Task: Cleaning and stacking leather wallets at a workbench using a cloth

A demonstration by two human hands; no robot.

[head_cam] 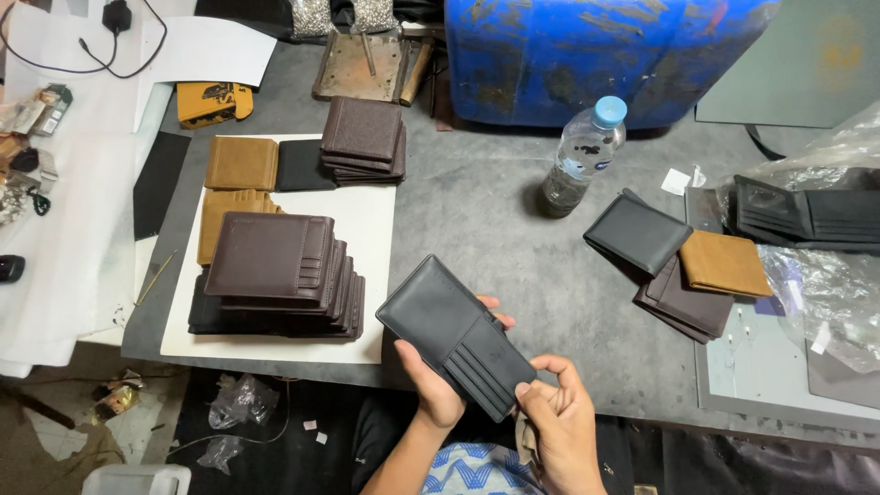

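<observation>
— Between the two hands, what is that dark piece?

— A black wallet panel with card slots cut into its lower end, held tilted above the near edge of the grey table. The left hand grasps it from beneath, thumb on the near side and fingertips showing past the far edge. The right hand pinches its lower corner between thumb and forefinger, so both hands are closed on the same piece.

— And off to the left of the left hand?

— A stack of dark brown wallets lying open and fanned on a white sheet, just beside the held panel. Beyond that stack lie tan wallets and a smaller pile of brown folded wallets.

— What is ahead of the hands?

— A clear plastic water bottle with a pale blue cap, standing well apart from them, with a blue drum behind it.

— To the right of the right hand?

— A loose heap: a black folded wallet, a tan one and a dark brown one overlapping each other. Farther right, open black wallets sit partly under clear plastic wrap.
</observation>
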